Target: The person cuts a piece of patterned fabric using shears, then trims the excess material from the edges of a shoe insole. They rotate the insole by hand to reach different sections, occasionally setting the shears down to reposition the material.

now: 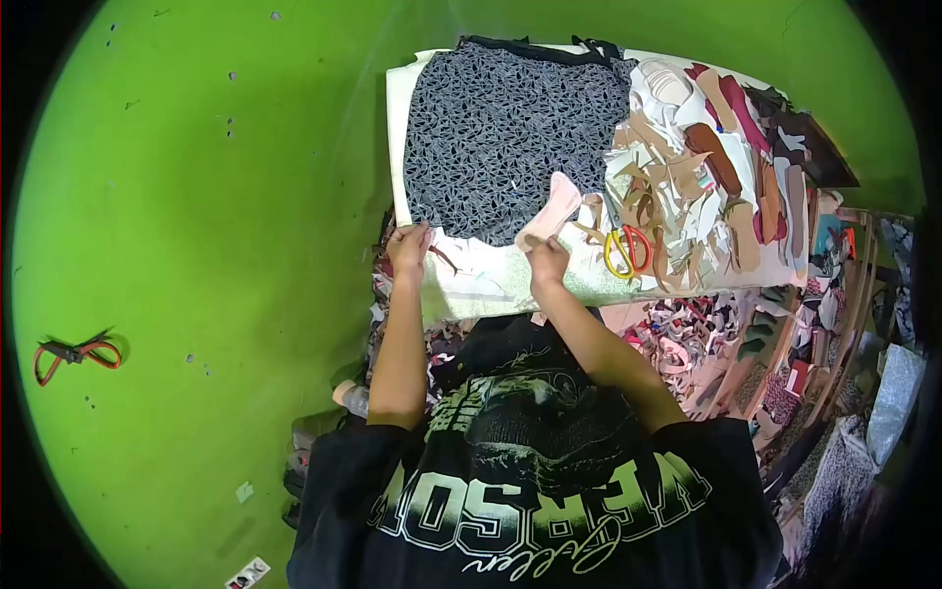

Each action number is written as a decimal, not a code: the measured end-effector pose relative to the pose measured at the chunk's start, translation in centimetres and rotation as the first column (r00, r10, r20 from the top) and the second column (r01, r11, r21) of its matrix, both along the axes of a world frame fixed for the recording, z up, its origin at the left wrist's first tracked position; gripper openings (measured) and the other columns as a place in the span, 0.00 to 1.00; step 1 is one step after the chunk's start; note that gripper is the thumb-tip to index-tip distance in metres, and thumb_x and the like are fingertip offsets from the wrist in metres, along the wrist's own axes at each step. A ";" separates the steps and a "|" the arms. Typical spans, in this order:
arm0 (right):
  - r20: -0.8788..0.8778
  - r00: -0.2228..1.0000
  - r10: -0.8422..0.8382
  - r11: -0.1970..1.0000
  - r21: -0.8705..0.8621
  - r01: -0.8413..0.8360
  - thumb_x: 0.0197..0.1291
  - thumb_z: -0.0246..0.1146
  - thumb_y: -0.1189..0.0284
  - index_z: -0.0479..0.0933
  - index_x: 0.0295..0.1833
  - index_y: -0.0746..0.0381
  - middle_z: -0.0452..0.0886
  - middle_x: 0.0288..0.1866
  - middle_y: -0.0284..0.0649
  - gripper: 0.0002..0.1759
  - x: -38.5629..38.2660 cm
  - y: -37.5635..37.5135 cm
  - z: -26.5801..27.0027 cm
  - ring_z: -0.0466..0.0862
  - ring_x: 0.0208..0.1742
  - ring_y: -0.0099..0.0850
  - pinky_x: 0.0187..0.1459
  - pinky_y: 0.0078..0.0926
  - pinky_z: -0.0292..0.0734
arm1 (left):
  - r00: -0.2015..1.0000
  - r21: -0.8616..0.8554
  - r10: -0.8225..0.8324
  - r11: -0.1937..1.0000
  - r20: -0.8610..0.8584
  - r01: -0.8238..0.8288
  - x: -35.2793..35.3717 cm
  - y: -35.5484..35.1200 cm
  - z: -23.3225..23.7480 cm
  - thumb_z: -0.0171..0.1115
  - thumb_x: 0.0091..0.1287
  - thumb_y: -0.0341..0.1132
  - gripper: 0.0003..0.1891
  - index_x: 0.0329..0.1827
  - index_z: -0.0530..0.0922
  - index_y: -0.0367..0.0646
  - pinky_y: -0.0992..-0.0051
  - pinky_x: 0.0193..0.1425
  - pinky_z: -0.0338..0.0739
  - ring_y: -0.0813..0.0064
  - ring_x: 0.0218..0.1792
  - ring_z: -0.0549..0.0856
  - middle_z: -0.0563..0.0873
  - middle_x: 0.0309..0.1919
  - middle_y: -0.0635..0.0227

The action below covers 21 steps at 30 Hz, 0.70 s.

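A black-and-grey patterned cloth (pixel 510 128) with a dark band along its far edge lies spread on the white table. At its near left corner, my left hand (pixel 408 249) pinches the cloth's edge. Closed on the heel end of a pale pink insole-shaped piece (pixel 561 200) is my right hand (pixel 548 261). That piece overlaps the near right part of the cloth, its wider end pointing away from me. Just right of this hand lie scissors (pixel 626 251) with yellow and red handles, their blades pointing away.
Cut scraps (pixel 677 187) in tan, white and green cover the table's right side. Brown and maroon sole-shaped pieces (pixel 713 157) lie among them. The table's near edge (pixel 491 306) is close to my body. Many offcuts (pixel 687 339) litter the floor. Pliers-like red-handled tool (pixel 78 355) hangs on the green wall.
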State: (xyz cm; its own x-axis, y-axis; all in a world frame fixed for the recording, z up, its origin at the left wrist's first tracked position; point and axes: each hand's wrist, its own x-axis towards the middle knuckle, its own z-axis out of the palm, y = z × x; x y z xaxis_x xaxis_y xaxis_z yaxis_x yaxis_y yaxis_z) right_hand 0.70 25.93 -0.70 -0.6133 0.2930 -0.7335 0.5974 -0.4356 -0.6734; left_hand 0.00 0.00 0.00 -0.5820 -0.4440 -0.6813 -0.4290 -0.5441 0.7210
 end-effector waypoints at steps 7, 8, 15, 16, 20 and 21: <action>-0.339 0.941 -0.001 0.983 0.173 0.064 0.50 0.67 0.77 0.80 0.32 0.67 0.80 0.29 0.34 0.05 -5.1 10.6 6.7 0.78 0.31 0.22 0.35 0.20 0.69 | 0.982 0.013 -0.187 0.982 0.006 0.187 2.2 5.4 3.8 0.67 0.61 0.19 0.15 0.48 0.72 0.35 0.80 0.43 0.86 0.71 0.39 0.88 0.86 0.37 0.59; -0.244 0.960 0.137 0.954 0.292 -0.061 0.52 0.67 0.76 0.78 0.30 0.67 0.78 0.27 0.33 0.06 -5.6 12.4 6.3 0.77 0.30 0.22 0.35 0.22 0.70 | 0.964 0.020 -0.265 0.964 0.032 0.265 2.6 5.5 4.2 0.67 0.62 0.19 0.15 0.47 0.72 0.34 0.79 0.43 0.86 0.70 0.40 0.88 0.86 0.37 0.58; -0.117 0.943 0.312 0.747 0.644 -0.167 0.55 0.67 0.72 0.81 0.38 0.71 0.83 0.30 0.41 0.11 -6.0 17.2 2.3 0.82 0.29 0.29 0.35 0.26 0.74 | 0.940 0.045 -0.338 0.941 0.046 0.336 5.1 10.4 0.8 0.70 0.62 0.20 0.14 0.27 0.71 0.41 0.79 0.33 0.85 0.73 0.28 0.87 0.82 0.26 0.66; 0.083 0.949 0.306 0.695 0.661 -0.282 0.59 0.65 0.75 0.82 0.40 0.69 0.83 0.32 0.41 0.08 -5.7 14.7 11.1 0.80 0.29 0.27 0.37 0.26 0.74 | 0.943 0.063 -0.332 0.942 0.036 0.329 5.5 11.0 0.6 0.70 0.62 0.20 0.14 0.27 0.70 0.41 0.79 0.33 0.86 0.72 0.28 0.87 0.82 0.26 0.66; -0.063 0.942 0.329 0.737 0.641 -0.214 0.63 0.65 0.71 0.78 0.44 0.70 0.79 0.29 0.41 0.12 -4.8 18.2 4.2 0.80 0.32 0.34 0.41 0.35 0.74 | 0.983 0.229 -0.179 0.956 -0.030 0.181 7.2 11.9 0.4 0.60 0.68 0.22 0.09 0.35 0.68 0.41 0.70 0.48 0.87 0.61 0.43 0.88 0.80 0.37 0.60; -0.129 0.900 0.417 0.623 0.761 -0.180 0.63 0.64 0.70 0.79 0.43 0.69 0.80 0.30 0.43 0.12 -4.3 17.9 3.8 0.81 0.32 0.36 0.40 0.36 0.75 | 0.992 0.290 -0.112 0.949 -0.056 0.123 7.6 11.9 0.3 0.58 0.70 0.23 0.07 0.38 0.68 0.40 0.67 0.51 0.87 0.58 0.46 0.88 0.79 0.39 0.58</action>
